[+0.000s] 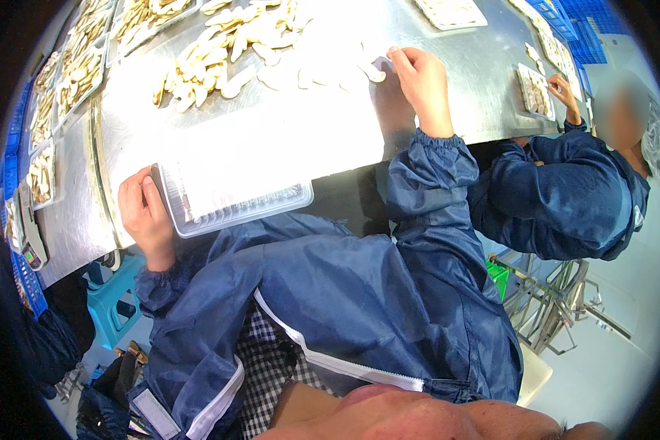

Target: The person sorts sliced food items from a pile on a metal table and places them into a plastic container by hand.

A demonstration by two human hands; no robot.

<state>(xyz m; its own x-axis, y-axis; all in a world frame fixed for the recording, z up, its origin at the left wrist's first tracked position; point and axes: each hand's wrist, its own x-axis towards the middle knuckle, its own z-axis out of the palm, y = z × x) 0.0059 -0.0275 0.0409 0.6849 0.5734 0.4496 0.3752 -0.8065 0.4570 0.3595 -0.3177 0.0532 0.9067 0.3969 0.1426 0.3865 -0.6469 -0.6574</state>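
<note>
At the near table edge my left hand (145,211) grips the left rim of a clear plastic tray (292,198), thumb on the rim. The tray juts over the edge; glare washes out most of its inside. My right hand (424,84) is above the table to the right, thumb and forefinger pinched together. Whatever they hold, if anything, is lost in the glare. Just left of these fingertips lies a pale slice, apparently mushroom (375,72). A loose heap of similar pale slices (205,60) spreads across the table beyond the tray.
Filled trays (81,77) line the left side of the metal table (73,213), with a scale (31,227) nearby. Another tray (453,13) sits at the far side. A co-worker (557,194) at right reaches toward a filled tray (535,92). A turquoise stool (116,301) stands below left.
</note>
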